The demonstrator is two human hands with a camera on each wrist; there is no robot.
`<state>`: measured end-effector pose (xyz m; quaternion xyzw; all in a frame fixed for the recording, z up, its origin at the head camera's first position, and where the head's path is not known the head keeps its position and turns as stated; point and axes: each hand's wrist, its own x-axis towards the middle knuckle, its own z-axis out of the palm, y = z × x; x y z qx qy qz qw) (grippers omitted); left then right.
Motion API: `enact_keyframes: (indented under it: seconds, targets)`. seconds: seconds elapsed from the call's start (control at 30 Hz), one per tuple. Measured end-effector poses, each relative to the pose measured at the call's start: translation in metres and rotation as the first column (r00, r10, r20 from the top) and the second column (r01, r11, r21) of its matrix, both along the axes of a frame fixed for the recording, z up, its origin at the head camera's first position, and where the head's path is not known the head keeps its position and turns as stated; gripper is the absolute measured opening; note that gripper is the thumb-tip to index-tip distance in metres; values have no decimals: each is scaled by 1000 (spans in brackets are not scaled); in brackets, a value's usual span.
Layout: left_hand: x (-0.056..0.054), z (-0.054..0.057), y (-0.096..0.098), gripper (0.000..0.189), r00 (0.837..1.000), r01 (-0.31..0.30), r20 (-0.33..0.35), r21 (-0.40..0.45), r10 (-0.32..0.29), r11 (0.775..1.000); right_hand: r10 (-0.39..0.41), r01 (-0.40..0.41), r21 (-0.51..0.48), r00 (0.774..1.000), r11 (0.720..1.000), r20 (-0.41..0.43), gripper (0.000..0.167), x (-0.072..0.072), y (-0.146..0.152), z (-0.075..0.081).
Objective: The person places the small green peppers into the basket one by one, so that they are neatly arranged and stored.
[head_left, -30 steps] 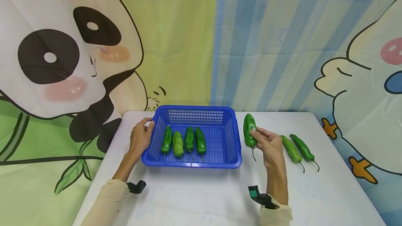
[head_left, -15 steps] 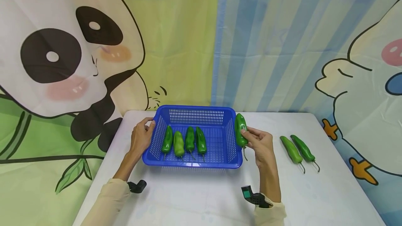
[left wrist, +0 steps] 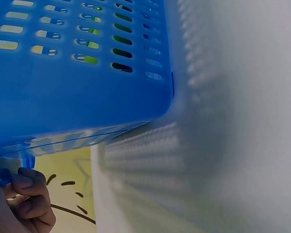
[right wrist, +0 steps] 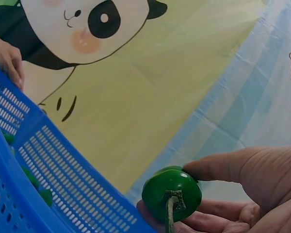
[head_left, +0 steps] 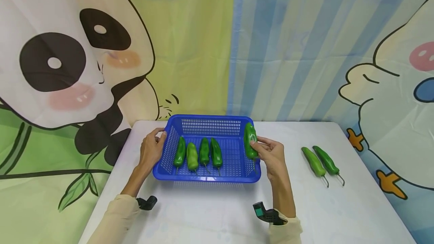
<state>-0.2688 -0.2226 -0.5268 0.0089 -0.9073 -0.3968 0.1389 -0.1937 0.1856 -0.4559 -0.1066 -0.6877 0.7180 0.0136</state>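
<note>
A blue plastic basket [head_left: 207, 178] stands on the white table, with several green peppers [head_left: 192, 156] lying side by side in its left half. My left hand [head_left: 152, 147] grips the basket's left rim; in the left wrist view its fingers [left wrist: 36, 206] curl at the rim. Between thumb and fingers, my right hand [head_left: 272, 157] pinches a green pepper [head_left: 250, 141] over the basket's right side, stem toward me. The right wrist view shows that pepper's stem end [right wrist: 172, 194] close up, beside the basket wall [right wrist: 82, 184].
Two more green peppers [head_left: 313, 161] lie on the table [head_left: 359, 206] to the right of my right hand. Behind the table hangs a cartoon-printed curtain [head_left: 196, 48]. Each forearm carries a wrist camera [head_left: 269, 214].
My right hand has moved left with its pepper, from beside the basket to over its right side. The left hand keeps its place on the rim.
</note>
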Motion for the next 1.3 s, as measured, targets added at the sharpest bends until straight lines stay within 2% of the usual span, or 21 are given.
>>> enact_keyframes:
  seconds: [0.43,0.9,1.1,1.3]
  targets:
    - [1,1,-1,40,1000,1,-6,-6,-1,1000,23,-22,55,1000,998,-16,50,-10,-30,-6]
    - [1,2,0,40,1000,1,-17,-14,-1,1000,-6,1,166,999,986,34,42,-22,-47,-15]
    - [0,0,-1,40,1000,2,-18,-12,-2,1000,-35,31,269,999,963,10,37,-28,-60,-20]
    - [0,0,-1,41,1000,-2,-8,-13,1,1000,-53,56,393,998,918,-18,35,-33,-72,-27]
